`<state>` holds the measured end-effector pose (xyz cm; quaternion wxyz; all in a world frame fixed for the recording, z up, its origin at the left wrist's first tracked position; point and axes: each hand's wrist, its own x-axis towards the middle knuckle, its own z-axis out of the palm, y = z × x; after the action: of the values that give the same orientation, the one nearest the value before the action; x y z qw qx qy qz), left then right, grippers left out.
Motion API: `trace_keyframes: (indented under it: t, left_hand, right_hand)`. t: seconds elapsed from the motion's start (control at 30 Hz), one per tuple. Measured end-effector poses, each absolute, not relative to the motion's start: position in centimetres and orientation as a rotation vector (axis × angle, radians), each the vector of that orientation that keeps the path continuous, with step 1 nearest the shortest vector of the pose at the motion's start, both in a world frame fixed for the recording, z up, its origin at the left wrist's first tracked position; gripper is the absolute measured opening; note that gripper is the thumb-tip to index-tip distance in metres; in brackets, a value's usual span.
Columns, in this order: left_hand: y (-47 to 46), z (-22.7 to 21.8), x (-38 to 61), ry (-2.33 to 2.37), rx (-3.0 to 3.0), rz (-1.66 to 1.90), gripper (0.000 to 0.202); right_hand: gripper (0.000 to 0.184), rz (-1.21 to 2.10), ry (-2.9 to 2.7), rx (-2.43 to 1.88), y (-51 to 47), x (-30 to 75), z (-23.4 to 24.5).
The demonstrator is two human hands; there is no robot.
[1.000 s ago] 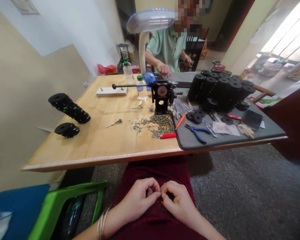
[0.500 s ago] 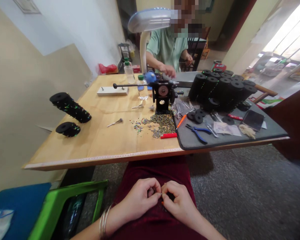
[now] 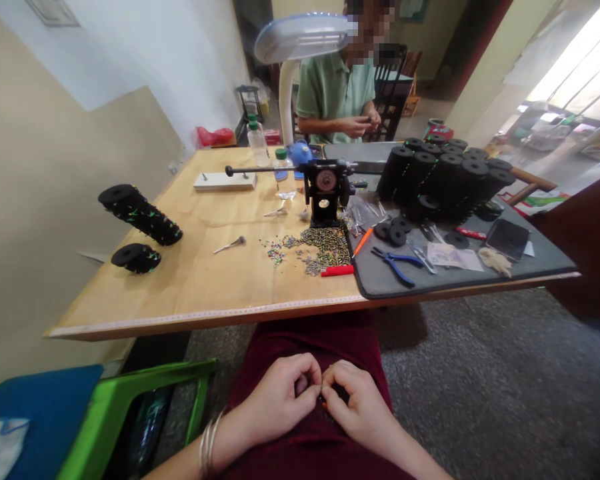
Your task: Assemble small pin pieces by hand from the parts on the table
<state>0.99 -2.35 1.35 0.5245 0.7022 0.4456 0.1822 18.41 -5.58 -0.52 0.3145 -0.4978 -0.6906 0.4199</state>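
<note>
Above my lap, covered in dark red cloth (image 3: pixel 300 340), my left hand (image 3: pixel 287 393) and my right hand (image 3: pixel 355 400) meet fingertip to fingertip. Thumb and forefinger are pinched together on each hand. Whatever sits between the tips is too small to name. A tiny orange and dark bit (image 3: pixel 324 403) shows just under the pinch, beside my right thumb. Bangles circle my left wrist. Beyond my hands, on the table (image 3: pixel 220 287), lie a heap of small striped pieces (image 3: pixel 330 247), scattered coloured beads (image 3: pixel 276 253) and a red lighter-like object (image 3: pixel 337 271).
A black winding device (image 3: pixel 325 190) stands behind the heap. Blue-handled pliers (image 3: pixel 397 267) and many black foam cylinders (image 3: pixel 440 173) rest on a grey mat (image 3: pixel 380 287). Two studded foam rolls (image 3: pixel 140 213) stand left. A person (image 3: pixel 335 100) sits opposite; a green stool (image 3: pixel 145 387) is at lower left.
The person across the table has drawn a reaching hand back, and both of that person's hands are now together. My own hands stay pinched in nearly the same place.
</note>
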Motion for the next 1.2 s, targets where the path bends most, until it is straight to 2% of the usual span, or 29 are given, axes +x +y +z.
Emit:
trace_keyframes:
  t: [1.2]
  left_hand:
    - [-2.43,0.99,1.03,1.083,1.634,0.460,0.008]
  right_hand:
    - [0.014,1.154,-1.729,-1.288,-5.74,18.59,-0.24]
